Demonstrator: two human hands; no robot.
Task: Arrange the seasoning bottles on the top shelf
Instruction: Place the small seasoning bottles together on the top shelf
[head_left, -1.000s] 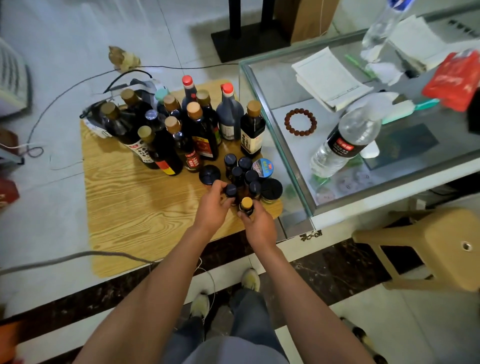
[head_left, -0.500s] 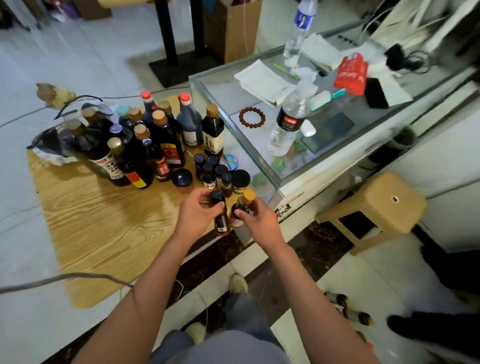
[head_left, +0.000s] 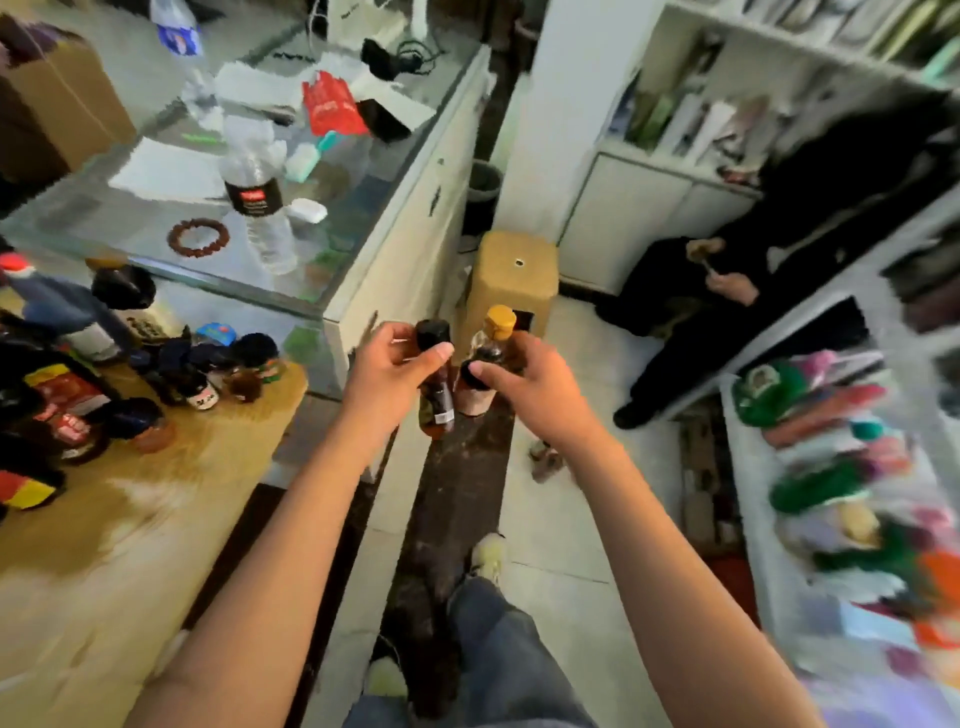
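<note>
Hands (head_left: 457, 382) lifted small bottles (head_left: 457, 374) off board.

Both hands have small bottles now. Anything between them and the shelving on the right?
The left hand holds a black-capped bottle; the right hand holds a yellow-capped bottle. A tan stool stands just beyond them, and a seated person in black sits before the white shelving. The top shelf itself isn't identifiable.

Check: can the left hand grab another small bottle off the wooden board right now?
Probably not: the left hand already grips a black-capped bottle, held out over the floor, away from the wooden board where the small bottles stand.
</note>
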